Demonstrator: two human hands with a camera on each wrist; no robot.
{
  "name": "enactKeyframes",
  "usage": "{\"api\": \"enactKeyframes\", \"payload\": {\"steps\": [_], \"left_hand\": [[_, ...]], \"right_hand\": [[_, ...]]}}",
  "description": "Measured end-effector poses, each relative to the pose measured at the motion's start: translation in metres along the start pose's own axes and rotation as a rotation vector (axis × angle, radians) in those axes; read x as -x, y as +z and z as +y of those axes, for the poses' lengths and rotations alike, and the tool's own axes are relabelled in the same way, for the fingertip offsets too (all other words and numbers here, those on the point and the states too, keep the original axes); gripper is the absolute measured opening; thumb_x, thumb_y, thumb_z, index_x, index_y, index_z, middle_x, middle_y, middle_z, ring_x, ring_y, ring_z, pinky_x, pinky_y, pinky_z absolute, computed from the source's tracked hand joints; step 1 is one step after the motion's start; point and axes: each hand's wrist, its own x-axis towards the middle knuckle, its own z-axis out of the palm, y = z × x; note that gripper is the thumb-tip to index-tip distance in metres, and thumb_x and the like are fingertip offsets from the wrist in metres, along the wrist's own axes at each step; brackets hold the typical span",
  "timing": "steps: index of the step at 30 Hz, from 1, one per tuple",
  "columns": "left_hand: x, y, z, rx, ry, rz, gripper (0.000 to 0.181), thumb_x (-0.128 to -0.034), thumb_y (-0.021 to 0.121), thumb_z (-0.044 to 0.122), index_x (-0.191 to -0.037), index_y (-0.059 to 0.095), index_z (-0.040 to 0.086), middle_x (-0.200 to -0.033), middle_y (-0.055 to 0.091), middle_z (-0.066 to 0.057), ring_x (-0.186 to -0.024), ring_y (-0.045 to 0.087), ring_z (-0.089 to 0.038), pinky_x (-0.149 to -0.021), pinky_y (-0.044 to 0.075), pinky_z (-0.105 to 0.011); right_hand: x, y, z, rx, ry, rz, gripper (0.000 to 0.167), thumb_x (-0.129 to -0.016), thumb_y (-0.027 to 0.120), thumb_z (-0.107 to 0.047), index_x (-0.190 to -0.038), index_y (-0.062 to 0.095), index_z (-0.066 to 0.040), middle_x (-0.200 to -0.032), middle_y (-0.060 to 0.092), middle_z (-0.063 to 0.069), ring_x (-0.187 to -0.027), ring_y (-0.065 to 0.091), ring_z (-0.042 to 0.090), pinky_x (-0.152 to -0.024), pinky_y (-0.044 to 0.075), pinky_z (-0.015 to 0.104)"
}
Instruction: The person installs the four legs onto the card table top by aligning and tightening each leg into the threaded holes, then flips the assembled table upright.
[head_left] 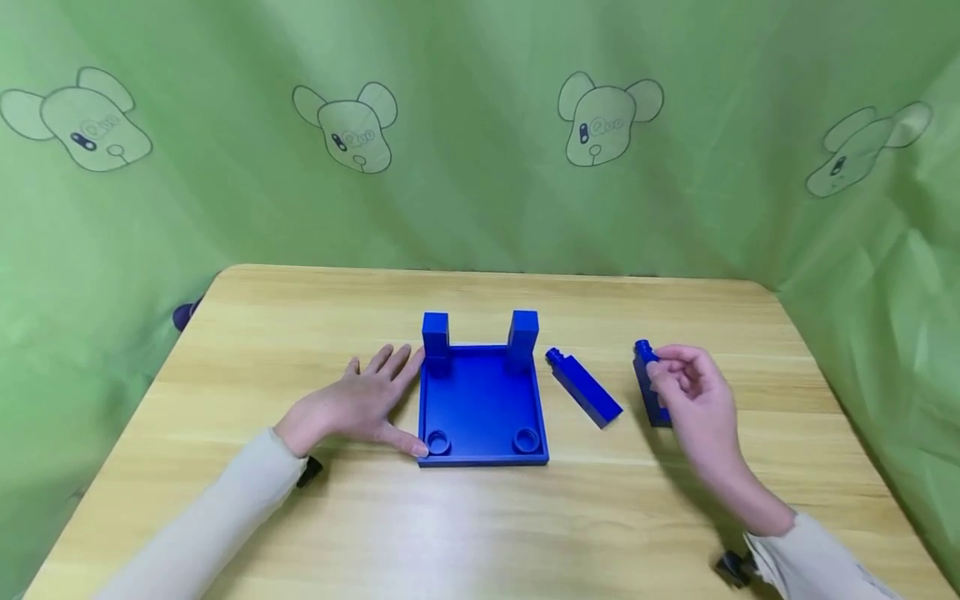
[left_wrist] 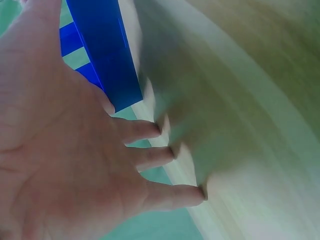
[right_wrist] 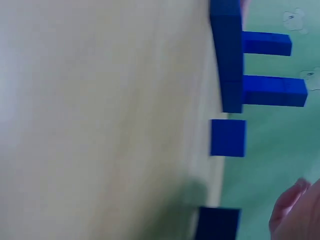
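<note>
In the head view a blue square tray-like base (head_left: 480,408) lies on the table, with two blue posts upright at its far corners and two round sockets (head_left: 527,440) at the near ones. My left hand (head_left: 360,406), fingers spread, rests against the base's left side. To the right, a blue square leg (head_left: 588,390) with a threaded end lies slanted. Over another such leg (head_left: 647,387) hovers my right hand (head_left: 701,404), its fingers loosely bent and partly hiding it. The right wrist view shows a gap between this hand (right_wrist: 297,212) and the leg (right_wrist: 218,223).
The pale wooden table (head_left: 480,533) carries these parts. Green cloth (head_left: 480,208) with printed animal heads hangs behind and at both sides. A small dark object (head_left: 183,315) shows beyond the table's left edge.
</note>
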Motion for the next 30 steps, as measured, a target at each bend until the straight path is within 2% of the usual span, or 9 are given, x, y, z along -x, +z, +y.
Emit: {"api": "enactKeyframes", "payload": {"steps": [3, 6, 9, 12, 16, 21, 30], "left_hand": [[0.0, -0.003, 0.001, 0.0, -0.001, 0.009, 0.145, -0.0822, 0.075, 0.085, -0.175, -0.006, 0.008, -0.179, 0.0, -0.026, -0.163, 0.002, -0.051, -0.117, 0.011, -0.085], [-0.001, -0.004, 0.001, -0.009, -0.003, 0.008, 0.145, -0.0826, 0.074, 0.085, -0.175, -0.006, 0.008, -0.18, 0.0, -0.026, -0.163, 0.002, -0.051, -0.117, 0.012, -0.085], [-0.001, -0.005, 0.002, -0.017, -0.003, 0.01, 0.145, -0.0828, 0.074, 0.085, -0.175, -0.006, 0.008, -0.18, 0.001, -0.026, -0.163, 0.003, -0.051, -0.117, 0.013, -0.085], [-0.001, -0.005, 0.001, -0.02, -0.008, 0.005, 0.145, -0.0827, 0.074, 0.086, -0.175, -0.006, 0.009, -0.18, 0.001, -0.026, -0.163, 0.002, -0.051, -0.118, 0.013, -0.084], [-0.002, -0.005, 0.001, -0.019, 0.003, 0.004, 0.144, -0.0828, 0.072, 0.086, -0.175, -0.008, 0.01, -0.18, 0.0, -0.026, -0.163, 0.002, -0.051, -0.118, 0.012, -0.084], [-0.006, -0.006, 0.001, -0.031, 0.016, 0.006, 0.144, -0.0828, 0.071, 0.088, -0.175, -0.01, 0.013, -0.18, 0.0, -0.026, -0.163, 0.002, -0.052, -0.118, 0.013, -0.083], [-0.002, -0.004, -0.001, -0.014, -0.009, -0.011, 0.145, -0.0813, 0.072, 0.088, -0.175, -0.01, 0.015, -0.18, -0.001, -0.025, -0.163, 0.001, -0.051, -0.119, 0.012, -0.083]], "right_hand": [[0.005, -0.013, 0.006, 0.14, 0.043, 0.032, 0.027, -0.106, 0.071, -0.006, -0.132, 0.063, -0.001, -0.109, 0.065, -0.004, -0.098, 0.06, 0.01, -0.08, 0.049, 0.013], [0.008, -0.023, 0.012, 0.236, 0.081, 0.079, 0.03, -0.106, 0.074, -0.013, -0.134, 0.064, -0.007, -0.113, 0.063, -0.005, -0.102, 0.057, 0.011, -0.083, 0.045, 0.014], [0.009, -0.033, 0.017, 0.244, 0.136, 0.094, 0.031, -0.104, 0.076, -0.014, -0.132, 0.064, -0.012, -0.114, 0.062, -0.006, -0.101, 0.055, 0.011, -0.081, 0.045, 0.013], [0.01, -0.04, 0.022, 0.245, 0.188, 0.057, 0.034, -0.104, 0.078, -0.016, -0.134, 0.061, -0.013, -0.115, 0.061, -0.005, -0.1, 0.053, 0.011, -0.079, 0.047, 0.012], [0.014, -0.047, 0.031, 0.313, 0.229, -0.019, 0.049, -0.104, 0.079, -0.021, -0.143, 0.053, -0.006, -0.119, 0.058, -0.002, -0.1, 0.053, 0.009, -0.081, 0.049, 0.011], [0.015, -0.049, 0.037, 0.423, 0.205, -0.075, 0.069, -0.103, 0.081, -0.023, -0.152, 0.042, 0.007, -0.124, 0.057, 0.008, -0.098, 0.053, 0.009, -0.08, 0.049, 0.01], [0.011, -0.045, 0.037, 0.527, 0.222, -0.164, 0.08, -0.101, 0.083, -0.035, -0.152, 0.041, 0.011, -0.123, 0.056, 0.017, -0.094, 0.053, 0.011, -0.076, 0.048, 0.012]]}}
